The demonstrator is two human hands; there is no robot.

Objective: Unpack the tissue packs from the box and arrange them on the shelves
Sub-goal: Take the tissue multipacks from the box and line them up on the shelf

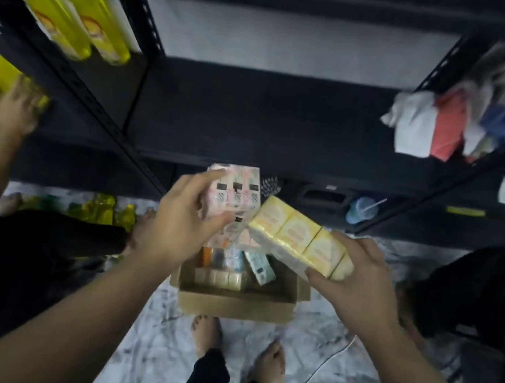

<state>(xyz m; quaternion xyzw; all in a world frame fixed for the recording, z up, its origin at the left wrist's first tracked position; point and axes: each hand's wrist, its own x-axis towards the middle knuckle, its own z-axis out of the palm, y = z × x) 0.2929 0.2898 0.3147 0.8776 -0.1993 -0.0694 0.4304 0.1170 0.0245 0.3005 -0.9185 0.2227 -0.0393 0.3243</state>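
My left hand (pixel 181 223) grips a pink patterned tissue pack (pixel 238 191), lifted above the box. My right hand (pixel 359 276) holds a yellow tissue pack (pixel 297 234) by its right end, tilted, beside the pink one. Below both sits an open cardboard box (pixel 235 303) on the floor, with more tissue packs (pixel 236 268) inside. A dark shelf board (pixel 254 117) stretches across in front of me, above the box.
Another person's hand (pixel 14 115) at the left touches yellow bottles (pixel 74 20) on the neighbouring shelf. Crumpled cloths (pixel 446 127) lie on the right shelf. A second person in black crouches at the right (pixel 472 294). My bare feet (pixel 236 350) stand behind the box.
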